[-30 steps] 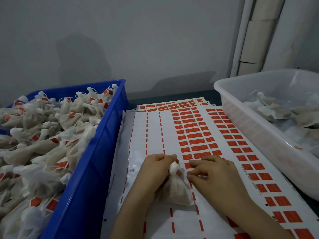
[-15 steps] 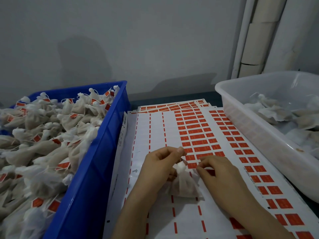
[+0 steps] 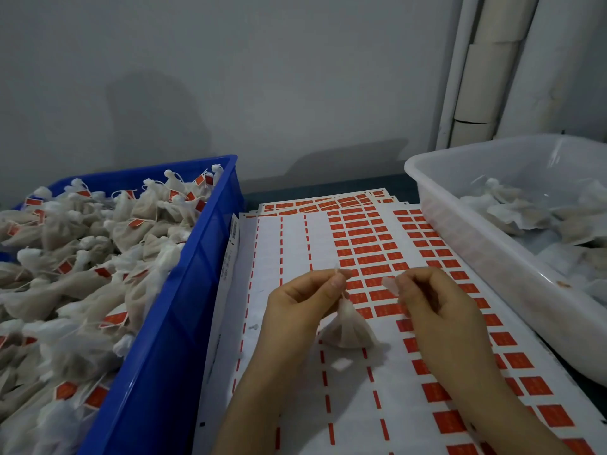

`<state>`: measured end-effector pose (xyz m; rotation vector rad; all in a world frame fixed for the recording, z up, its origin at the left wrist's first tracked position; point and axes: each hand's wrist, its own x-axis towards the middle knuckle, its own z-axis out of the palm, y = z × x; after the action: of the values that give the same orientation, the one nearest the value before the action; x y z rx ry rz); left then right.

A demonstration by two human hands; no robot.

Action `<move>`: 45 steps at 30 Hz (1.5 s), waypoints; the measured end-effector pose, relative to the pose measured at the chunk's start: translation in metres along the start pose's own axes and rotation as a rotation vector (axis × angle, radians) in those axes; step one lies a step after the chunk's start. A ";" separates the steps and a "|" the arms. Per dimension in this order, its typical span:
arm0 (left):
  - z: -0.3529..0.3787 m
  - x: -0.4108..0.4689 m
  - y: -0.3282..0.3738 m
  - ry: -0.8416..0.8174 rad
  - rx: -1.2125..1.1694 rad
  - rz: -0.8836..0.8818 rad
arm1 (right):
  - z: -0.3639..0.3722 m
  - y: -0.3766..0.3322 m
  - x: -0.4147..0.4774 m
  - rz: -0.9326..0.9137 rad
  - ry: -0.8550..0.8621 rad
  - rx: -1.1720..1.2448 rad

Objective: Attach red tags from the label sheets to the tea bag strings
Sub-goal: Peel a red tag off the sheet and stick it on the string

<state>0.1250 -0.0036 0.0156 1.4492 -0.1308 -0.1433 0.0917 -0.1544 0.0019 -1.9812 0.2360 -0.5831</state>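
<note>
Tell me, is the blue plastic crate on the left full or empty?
Full: the blue plastic crate is heaped to about its rim with white mesh tea bags, many already carrying red tags.

Plain grey wall (image 3: pixel 230 77), white pipes (image 3: pixel 483 67) (right corner); dark tabletop (image 3: pixel 328 187), dim light

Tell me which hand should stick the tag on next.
Right. The right hand pinches a peeled tag; the left hand is occupied, holding the tea bag up by its string close beside it.
</note>
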 end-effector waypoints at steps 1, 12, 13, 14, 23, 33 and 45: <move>0.000 -0.001 0.000 -0.004 -0.006 0.001 | -0.001 -0.003 -0.001 -0.005 -0.004 0.045; 0.006 -0.001 0.000 -0.059 -0.093 -0.109 | -0.002 -0.006 -0.005 -0.058 -0.019 0.340; 0.008 -0.001 0.000 -0.075 -0.096 -0.118 | -0.003 -0.006 -0.005 -0.054 -0.008 0.355; 0.009 -0.002 0.001 -0.086 -0.099 -0.127 | -0.004 -0.006 -0.005 -0.052 -0.002 0.364; 0.013 -0.004 -0.001 -0.096 -0.105 -0.119 | -0.004 -0.011 -0.008 -0.107 -0.112 0.360; 0.014 -0.005 0.000 -0.055 -0.139 -0.140 | -0.001 -0.013 -0.011 -0.055 -0.183 0.464; 0.013 -0.005 -0.001 -0.129 -0.213 -0.236 | -0.001 -0.013 -0.014 -0.100 -0.259 0.474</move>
<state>0.1181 -0.0153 0.0161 1.2390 -0.0475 -0.4316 0.0783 -0.1430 0.0099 -1.5896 -0.1523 -0.3940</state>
